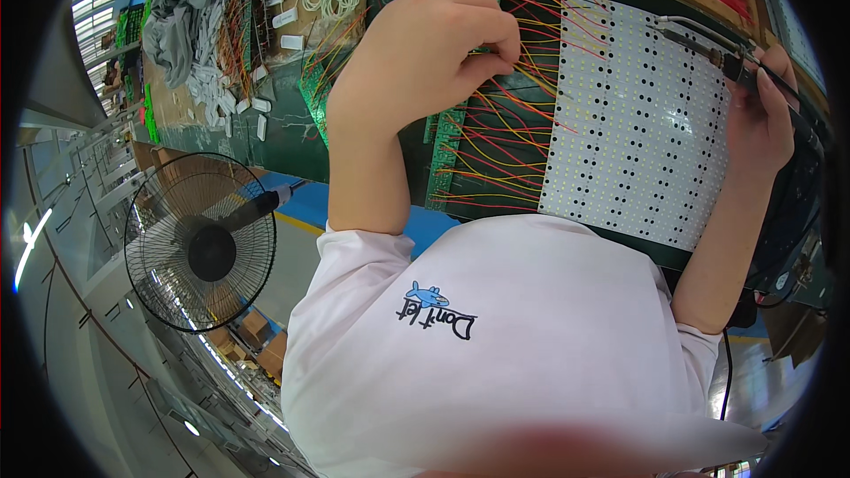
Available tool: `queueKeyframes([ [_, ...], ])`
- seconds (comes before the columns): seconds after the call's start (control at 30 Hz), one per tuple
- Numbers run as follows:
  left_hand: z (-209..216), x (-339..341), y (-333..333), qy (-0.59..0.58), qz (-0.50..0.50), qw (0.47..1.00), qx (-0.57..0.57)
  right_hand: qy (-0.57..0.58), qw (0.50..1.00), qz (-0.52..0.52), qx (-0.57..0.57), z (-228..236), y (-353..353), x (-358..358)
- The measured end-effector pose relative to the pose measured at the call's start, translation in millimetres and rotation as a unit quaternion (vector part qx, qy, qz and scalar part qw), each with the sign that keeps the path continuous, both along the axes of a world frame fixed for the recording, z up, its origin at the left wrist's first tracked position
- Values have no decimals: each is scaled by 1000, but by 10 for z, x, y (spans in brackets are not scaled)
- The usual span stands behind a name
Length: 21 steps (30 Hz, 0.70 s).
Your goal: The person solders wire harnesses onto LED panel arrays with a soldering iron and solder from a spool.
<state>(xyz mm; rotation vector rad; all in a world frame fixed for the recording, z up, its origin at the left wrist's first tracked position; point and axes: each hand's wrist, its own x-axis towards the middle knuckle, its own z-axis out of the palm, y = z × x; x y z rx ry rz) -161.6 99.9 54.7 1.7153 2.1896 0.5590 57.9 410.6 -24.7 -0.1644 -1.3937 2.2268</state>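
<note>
Left hand [434, 62]: thumb and forefinger pinched together on yellow wire [537, 76], above left edge of panel [642, 128]. Right hand [761, 115]: fingers curled round soldering iron [737, 69], tip over panel's upper right part. White panel flat on green table [283, 146], red and yellow wires running left to green boards [443, 159]. Fan [211, 252] beyond table, left.

Bright, even light; windows [94, 13] glow upper left, lamp tube [33, 248] far left; white panel [633, 119] glares faintly; bottom centre blurred; edges bowed.
</note>
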Motion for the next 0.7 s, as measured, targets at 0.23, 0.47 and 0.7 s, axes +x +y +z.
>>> queueKeyframes([
  [0.23,-9,247,65,12,-22,1000,-17,-9,1000,-21,11,23,-33,-2],
  [0.47,-45,419,148,35,-62,994,-84,-8,1000,-28,7,44,-77,-29],
  [0.7,-115,393,177,-18,-41,999,-27,-45,998,-41,15,104,-102,-38],
])
